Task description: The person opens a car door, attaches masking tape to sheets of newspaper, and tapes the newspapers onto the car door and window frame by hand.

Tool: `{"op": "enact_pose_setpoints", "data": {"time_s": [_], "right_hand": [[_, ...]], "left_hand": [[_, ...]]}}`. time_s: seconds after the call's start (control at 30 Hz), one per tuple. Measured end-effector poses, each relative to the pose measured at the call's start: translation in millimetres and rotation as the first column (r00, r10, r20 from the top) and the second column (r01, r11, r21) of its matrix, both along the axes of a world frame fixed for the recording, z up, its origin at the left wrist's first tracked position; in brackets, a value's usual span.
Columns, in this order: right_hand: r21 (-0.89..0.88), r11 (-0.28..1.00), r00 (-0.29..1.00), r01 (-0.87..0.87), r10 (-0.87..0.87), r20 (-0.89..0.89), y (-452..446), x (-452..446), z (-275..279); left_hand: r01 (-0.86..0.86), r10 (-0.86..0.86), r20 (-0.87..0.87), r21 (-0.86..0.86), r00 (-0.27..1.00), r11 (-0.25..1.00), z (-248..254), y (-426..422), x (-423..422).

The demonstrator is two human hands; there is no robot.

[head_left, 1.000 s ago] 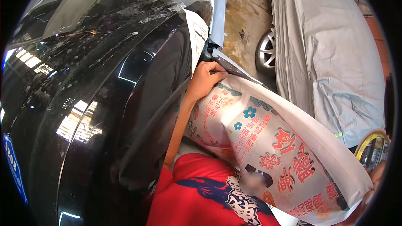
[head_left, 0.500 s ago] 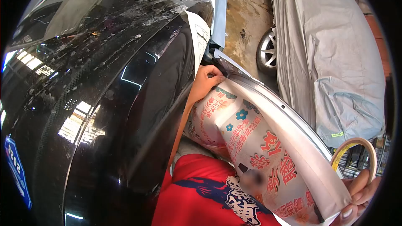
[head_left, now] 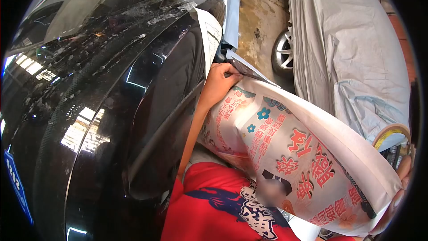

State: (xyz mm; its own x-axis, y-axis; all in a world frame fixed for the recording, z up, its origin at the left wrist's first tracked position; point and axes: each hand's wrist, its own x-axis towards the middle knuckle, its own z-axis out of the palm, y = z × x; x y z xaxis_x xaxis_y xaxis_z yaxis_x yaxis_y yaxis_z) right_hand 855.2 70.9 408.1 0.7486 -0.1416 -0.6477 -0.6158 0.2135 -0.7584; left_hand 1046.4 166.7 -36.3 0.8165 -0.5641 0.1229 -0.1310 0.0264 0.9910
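Observation:
A large printed paper sheet (head_left: 307, 160) with red lettering and blue-green flowers stretches between my two hands. My left hand (head_left: 221, 82) is closed, pinching the sheet's upper end beside the black car hood, near a pale blue panel edge (head_left: 249, 67). At the far right, my right hand (head_left: 398, 196) grips the sheet's lower outer corner; the picture's dark border cuts off part of it. A roll of masking tape (head_left: 393, 135) is at the right hand, partly hidden behind the sheet. The sheet's plain edge is folded back along its outer side.
The glossy black hood (head_left: 111, 120) fills the left, with a white paper strip (head_left: 208, 35) along its edge. A covered vehicle (head_left: 356, 62) with an exposed wheel (head_left: 284, 53) stands beyond a stained floor (head_left: 261, 13). My red shirt (head_left: 205, 205) is below.
My right hand has moved outward to the right with the sheet's corner and the tape roll. The sheet now covers the metal rim that showed before. My left hand stays almost in place.

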Motion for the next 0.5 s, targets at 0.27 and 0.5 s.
{"op": "enact_pose_setpoints", "data": {"time_s": [0.27,0.5], "right_hand": [[0.152,0.981,0.979,0.122,-0.094,-0.179,0,14,9],[0.310,0.861,0.836,0.403,-0.209,-0.507,-23,25,47]], "left_hand": [[0.053,-0.068,-0.241,-0.069,0.968,0.996,3,1,-2],[0.071,-0.102,-0.333,-0.104,0.938,0.992,-8,-4,0]]}}
